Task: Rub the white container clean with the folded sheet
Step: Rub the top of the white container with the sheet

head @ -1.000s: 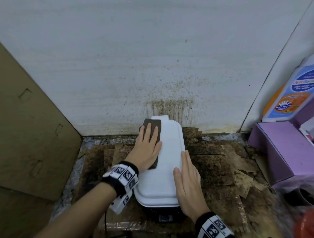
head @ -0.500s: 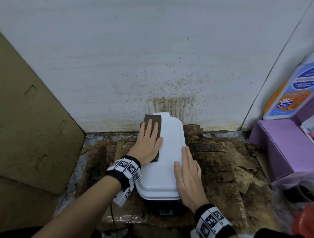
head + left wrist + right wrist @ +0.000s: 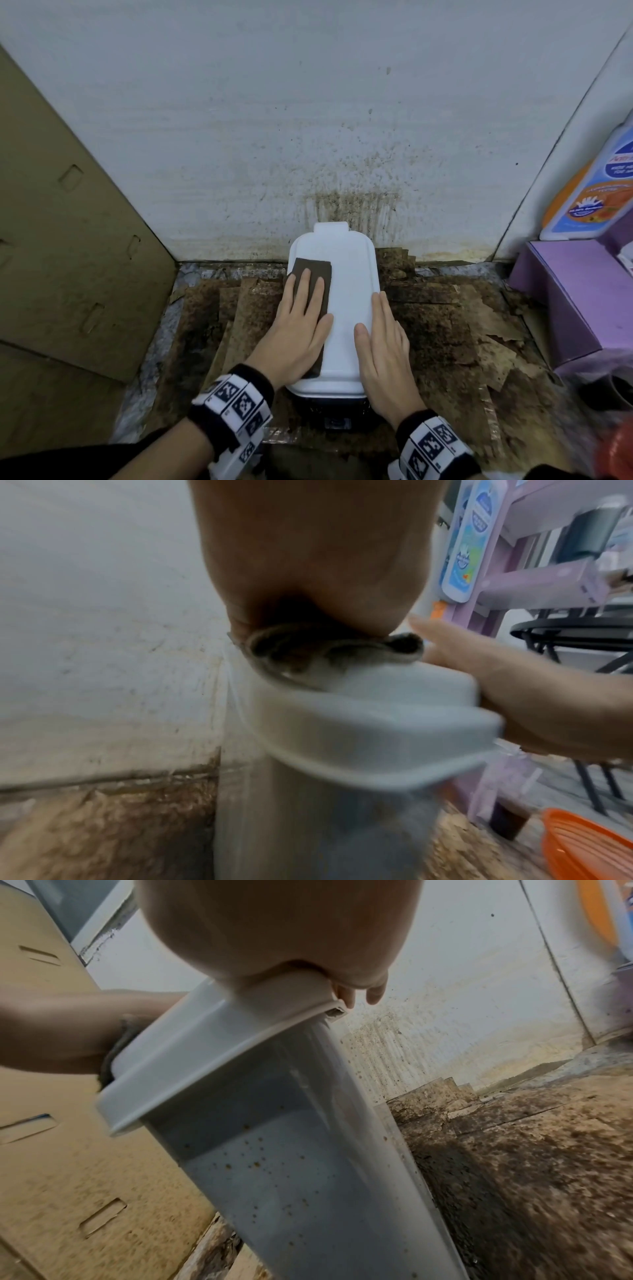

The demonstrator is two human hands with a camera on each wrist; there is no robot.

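Observation:
A tall white container [image 3: 346, 301] stands against the stained wall, its flat lid facing up. A dark brown folded sheet [image 3: 313, 274] lies on the lid's left half. My left hand [image 3: 298, 329] lies flat on the sheet with straight fingers and presses it down. My right hand [image 3: 383, 339] rests flat along the lid's right edge, fingers straight. In the left wrist view the sheet [image 3: 329, 647] is squeezed between my palm and the lid [image 3: 369, 723]. The right wrist view shows the container's speckled side wall [image 3: 291, 1177] under the lid [image 3: 212, 1053].
Stained brown cardboard pieces [image 3: 445, 329] cover the floor around the container. A large cardboard panel [image 3: 68, 222] leans at the left. A purple box [image 3: 575, 294] and a detergent bottle [image 3: 589, 185] stand at the right. An orange basket [image 3: 589, 845] sits low on the right.
My left hand has slid the folded sheet back along the lid toward me, away from the wall. My right hand stays on the lid's right edge.

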